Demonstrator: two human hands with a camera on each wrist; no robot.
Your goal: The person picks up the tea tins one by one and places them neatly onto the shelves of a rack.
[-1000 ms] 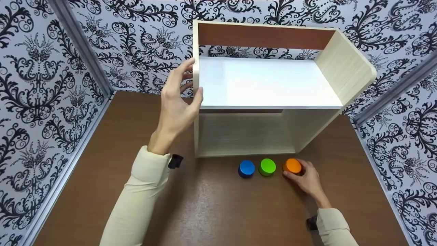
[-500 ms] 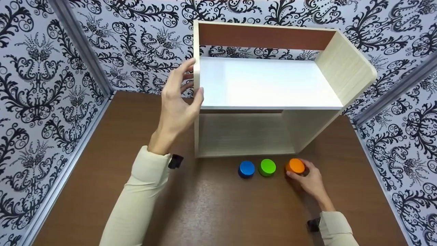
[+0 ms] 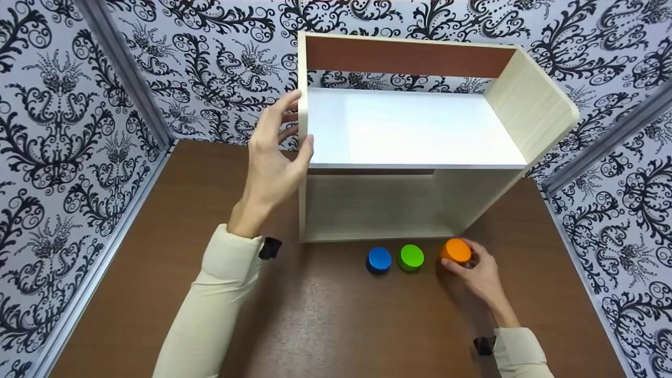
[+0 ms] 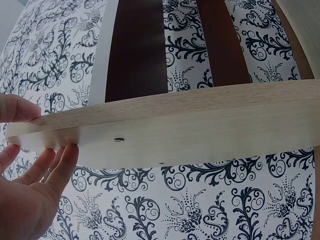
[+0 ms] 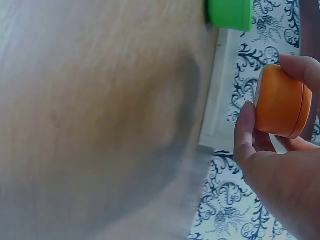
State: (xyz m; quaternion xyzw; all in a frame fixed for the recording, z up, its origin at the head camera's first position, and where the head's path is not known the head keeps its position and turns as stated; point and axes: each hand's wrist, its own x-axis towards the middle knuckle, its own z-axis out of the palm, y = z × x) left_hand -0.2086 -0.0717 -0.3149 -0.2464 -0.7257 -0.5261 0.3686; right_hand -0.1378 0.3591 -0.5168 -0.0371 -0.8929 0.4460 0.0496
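Note:
My left hand (image 3: 273, 157) grips the left side panel of a small pale-wood shelf unit (image 3: 535, 105), thumb on its front edge and fingers around the outer face. In the left wrist view the panel (image 4: 200, 125) lies between thumb and fingers. Near the unit's lower right front corner, my right hand (image 3: 483, 273) pinches a round orange container (image 3: 456, 251) by its sides. The right wrist view shows the orange container (image 5: 281, 102) raised off the table. To its left stand a green container (image 3: 411, 258) and a blue one (image 3: 378, 260), both on the table.
The unit has a white upper shelf (image 3: 420, 128) and a lower compartment (image 3: 378, 205) open at the front. It stands on a brown wooden table (image 3: 336, 315). Patterned walls (image 3: 210, 68) enclose the back and both sides.
My right hand has shifted slightly to the right with the orange container and lifted it off the table. The left hand, the shelf unit and the other two containers stay put.

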